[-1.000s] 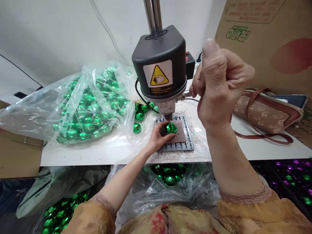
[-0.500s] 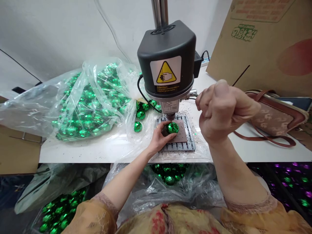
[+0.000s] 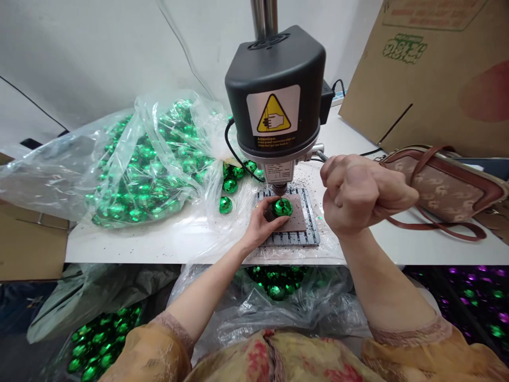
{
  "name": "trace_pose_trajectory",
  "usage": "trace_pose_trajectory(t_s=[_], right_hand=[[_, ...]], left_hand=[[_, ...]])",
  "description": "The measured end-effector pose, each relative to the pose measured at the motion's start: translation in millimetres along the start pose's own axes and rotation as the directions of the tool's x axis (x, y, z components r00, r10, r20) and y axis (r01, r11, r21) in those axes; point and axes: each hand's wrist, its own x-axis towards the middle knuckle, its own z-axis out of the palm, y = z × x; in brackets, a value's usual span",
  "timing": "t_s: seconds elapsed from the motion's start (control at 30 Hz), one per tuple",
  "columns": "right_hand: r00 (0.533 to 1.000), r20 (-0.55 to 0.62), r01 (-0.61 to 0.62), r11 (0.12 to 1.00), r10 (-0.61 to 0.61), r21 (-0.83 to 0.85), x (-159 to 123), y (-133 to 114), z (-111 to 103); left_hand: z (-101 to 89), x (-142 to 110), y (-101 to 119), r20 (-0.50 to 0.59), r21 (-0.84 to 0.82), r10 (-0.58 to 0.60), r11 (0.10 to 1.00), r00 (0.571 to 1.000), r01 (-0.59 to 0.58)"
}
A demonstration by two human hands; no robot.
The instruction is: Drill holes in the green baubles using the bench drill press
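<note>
My left hand [image 3: 264, 222] curls thumb and fingers around a shiny green faceted ball [image 3: 282, 207]. The ball rests on a flat pinkish board [image 3: 300, 222], which lies on the slotted metal base [image 3: 312, 237] of a bench drill press [image 3: 274, 95]. Directly over the ball is the drill's chuck [image 3: 280, 188], its bit reaching down to the ball's top. On the right, my right hand [image 3: 358, 193] is closed in a fist around the drill's feed lever [image 3: 321, 153]. Most of the lever is hidden by the fingers.
A clear plastic bag [image 3: 147, 164] full of green balls lies on the left, with loose green balls [image 3: 225, 205] beside it. At the right are a brown handbag [image 3: 449, 185] and a cardboard box [image 3: 429, 85]. More green balls [image 3: 276, 284] sit in plastic below the table's edge.
My right hand has come down slightly with the lever, and the chuck looks a little lower over the ball. My left hand keeps the ball in place. The view has shifted slightly.
</note>
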Motion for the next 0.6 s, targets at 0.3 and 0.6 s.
trace_pose_trajectory(t_s=[0.3,0.6], right_hand=[[0.992,0.023,0.124,0.991,-0.125,0.042,-4,5,-2],[0.988,0.068,0.139,0.99,-0.141,0.029,-18,9,-11]], left_hand=[[-0.3,0,-4,0.013,-0.002,0.002,1.0,1.0,-0.002],[-0.1,-1,-4,0.008,-0.009,0.005,1.0,1.0,-0.005]])
